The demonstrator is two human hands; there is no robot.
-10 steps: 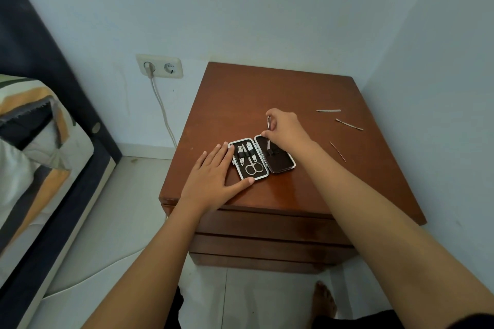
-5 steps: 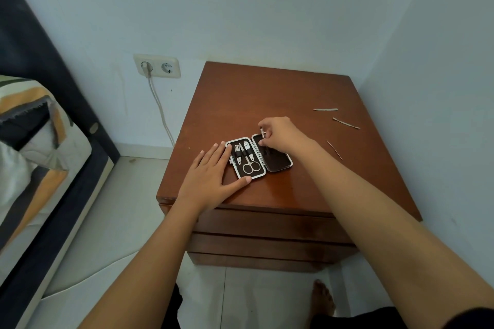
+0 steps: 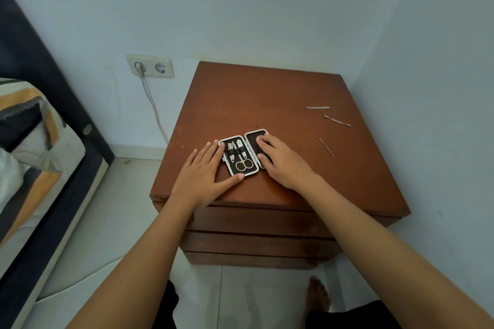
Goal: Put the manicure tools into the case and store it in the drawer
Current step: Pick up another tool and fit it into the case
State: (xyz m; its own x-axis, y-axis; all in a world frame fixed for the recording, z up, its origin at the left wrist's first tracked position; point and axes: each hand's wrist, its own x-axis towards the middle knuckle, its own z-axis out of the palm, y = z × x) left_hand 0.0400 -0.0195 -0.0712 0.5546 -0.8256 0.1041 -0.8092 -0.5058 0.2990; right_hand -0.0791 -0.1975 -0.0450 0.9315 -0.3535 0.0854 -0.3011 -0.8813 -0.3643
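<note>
Both hands flat on the open case

The case lies open on the nightstand. The left hand rests spread beside it, thumb touching its near edge. The right hand presses flat, fingers extended, on the right half, grasping nothing. Three loose tools lie well apart.

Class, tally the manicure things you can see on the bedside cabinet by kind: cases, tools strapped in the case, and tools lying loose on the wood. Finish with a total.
Open case: 1
Tools strapped in its left half, scissors among them: 3
Loose tools on the cabinet top, at and: 3
Total: 7
</note>
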